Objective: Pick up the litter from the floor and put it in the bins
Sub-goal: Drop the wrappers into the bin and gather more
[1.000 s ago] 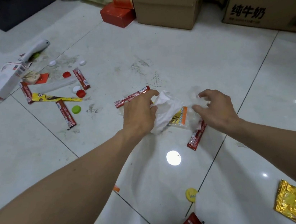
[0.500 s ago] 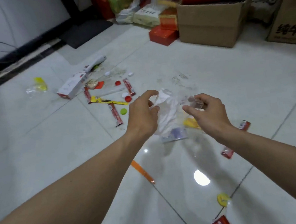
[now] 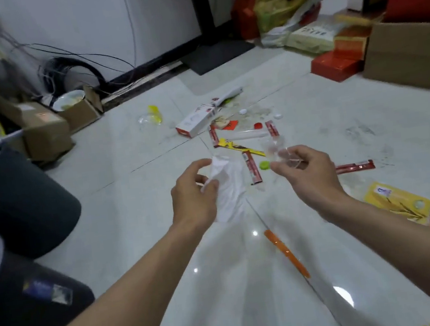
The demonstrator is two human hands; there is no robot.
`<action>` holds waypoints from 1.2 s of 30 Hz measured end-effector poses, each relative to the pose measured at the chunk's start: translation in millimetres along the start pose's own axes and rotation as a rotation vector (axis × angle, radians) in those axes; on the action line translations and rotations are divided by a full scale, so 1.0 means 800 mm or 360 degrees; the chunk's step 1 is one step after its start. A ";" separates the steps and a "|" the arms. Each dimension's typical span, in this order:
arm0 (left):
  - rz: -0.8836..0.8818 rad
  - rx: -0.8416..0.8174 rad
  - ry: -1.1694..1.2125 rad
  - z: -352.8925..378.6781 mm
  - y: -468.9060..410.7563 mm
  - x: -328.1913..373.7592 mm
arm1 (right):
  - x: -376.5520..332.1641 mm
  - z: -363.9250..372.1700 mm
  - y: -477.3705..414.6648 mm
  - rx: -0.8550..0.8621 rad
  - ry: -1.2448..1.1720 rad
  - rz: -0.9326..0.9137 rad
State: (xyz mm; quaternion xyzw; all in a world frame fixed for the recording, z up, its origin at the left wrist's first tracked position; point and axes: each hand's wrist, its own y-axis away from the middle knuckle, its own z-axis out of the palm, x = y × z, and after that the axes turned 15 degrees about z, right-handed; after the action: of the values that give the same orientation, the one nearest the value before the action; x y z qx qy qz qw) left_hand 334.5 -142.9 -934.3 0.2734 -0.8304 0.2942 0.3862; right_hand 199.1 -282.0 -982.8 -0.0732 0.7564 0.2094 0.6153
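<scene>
The left hand [image 3: 194,193] is curled partly closed, thumb and fingers pinching a crumpled white tissue [image 3: 228,188] that hangs down from the grip above the floor. The right hand [image 3: 308,171] is also half closed, its fingertips pinching a scrap of clear plastic wrap [image 3: 275,149] that rises blurred above the knuckles. Both hands are lifted off the pale tiled floor [image 3: 311,112], a little apart from each other. At the left edge stand two dark bins [image 3: 19,205], the farther one lined with a clear bag; the nearer one carries a small label too blurred to read. More litter lies on the tiles beyond the hands: red sachets [image 3: 253,170], a yellow sachet [image 3: 242,147], a green bottle cap [image 3: 264,165], a red cap [image 3: 258,125], white caps and a white carton [image 3: 197,120] with red print that cannot be made out. Another red sachet [image 3: 355,166] lies to the right, and a yellow and orange packet [image 3: 402,202] sits by the right forearm, its lettering unreadable. An orange strip [image 3: 287,253] lies on the tiles between the forearms.
</scene>
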 end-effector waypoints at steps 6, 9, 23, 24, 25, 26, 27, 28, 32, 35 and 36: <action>0.0052 0.0193 0.0091 -0.086 0.005 -0.009 | -0.053 0.075 0.044 -0.0178 0.0098 -0.0131; 0.0048 0.0273 0.0104 -0.125 0.009 -0.018 | -0.071 0.111 0.064 -0.0228 0.0133 -0.0228; 0.0082 0.0779 0.0031 -0.364 0.035 -0.070 | -0.185 0.312 0.179 -0.0624 0.0351 -0.0599; 0.0079 0.0816 0.0023 -0.381 0.039 -0.074 | -0.189 0.325 0.189 -0.0650 0.0363 -0.0622; 0.0074 0.0857 0.0000 -0.398 0.044 -0.077 | -0.193 0.339 0.199 -0.0679 0.0365 -0.0643; 0.0068 0.0904 -0.0040 -0.414 0.049 -0.080 | -0.197 0.352 0.211 -0.0711 0.0366 -0.0661; 0.0061 0.0950 -0.0087 -0.431 0.055 -0.083 | -0.201 0.365 0.223 -0.0741 0.0371 -0.0679; 0.0056 0.0994 -0.0128 -0.446 0.062 -0.087 | -0.204 0.378 0.234 -0.0769 0.0370 -0.0688; 0.0025 0.1100 -0.0276 -0.502 0.089 -0.106 | -0.205 0.422 0.270 -0.0850 0.0389 -0.0689; -0.0026 0.1165 -0.0372 -0.535 0.112 -0.126 | -0.201 0.446 0.286 -0.0875 0.0426 -0.0699; -0.0055 0.1177 -0.0404 -0.545 0.120 -0.135 | -0.201 0.453 0.292 -0.0882 0.0443 -0.0704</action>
State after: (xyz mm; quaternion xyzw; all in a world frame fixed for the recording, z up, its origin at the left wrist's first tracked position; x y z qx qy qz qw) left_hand 538.3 251.9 -817.4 0.4422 -0.7047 0.5310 0.1608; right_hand 476.8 52.3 -831.8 -0.4260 0.7134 0.2564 0.4939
